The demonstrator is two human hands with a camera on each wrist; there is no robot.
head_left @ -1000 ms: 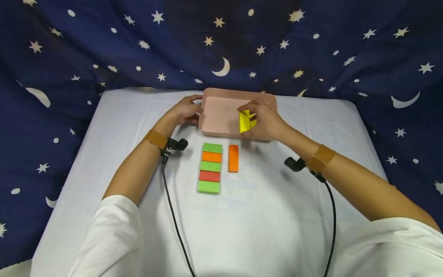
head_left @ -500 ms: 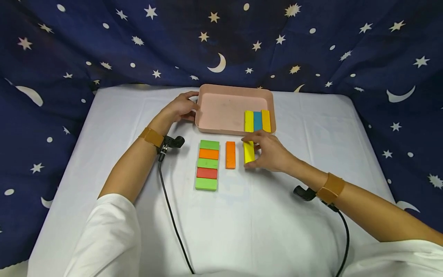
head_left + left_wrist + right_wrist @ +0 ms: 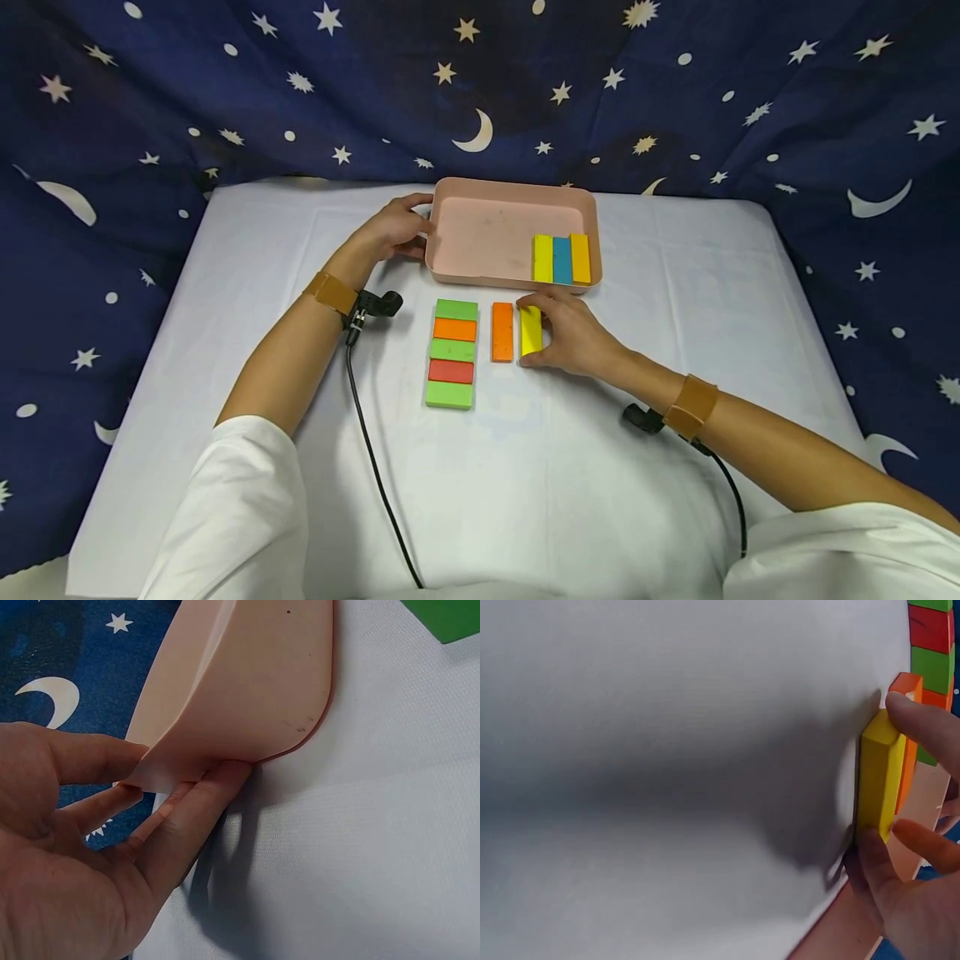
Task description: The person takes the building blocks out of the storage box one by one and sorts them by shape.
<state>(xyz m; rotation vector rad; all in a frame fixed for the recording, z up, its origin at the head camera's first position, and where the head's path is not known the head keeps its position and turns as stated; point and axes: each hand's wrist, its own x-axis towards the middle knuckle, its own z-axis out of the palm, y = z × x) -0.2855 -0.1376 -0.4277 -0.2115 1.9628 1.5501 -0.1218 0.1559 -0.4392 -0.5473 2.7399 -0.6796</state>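
In the head view my right hand [image 3: 573, 337] pinches a yellow block [image 3: 531, 331] by its two ends. That block stands on the white cloth just right of an orange block [image 3: 502, 332], with a narrow gap between them. The right wrist view shows the thumb and fingers on opposite ends of the yellow block [image 3: 881, 776]. My left hand [image 3: 393, 229] is at the left end of a pink tray [image 3: 480, 242]. In the left wrist view its fairly straight fingers [image 3: 199, 817] rest against the outside of the tray's end wall [image 3: 255, 697].
Left of the orange block lies a column of green, orange and red blocks [image 3: 452, 350]. Inside the tray's right front corner sit a yellow block [image 3: 543, 258], a blue block [image 3: 562, 261] and an amber block [image 3: 581, 258]. A starry dark curtain [image 3: 360, 100] hangs behind.
My right hand has brought the yellow block from over the tray down to the table, then slid left toward the orange block. The left hand keeps its place at the tray.
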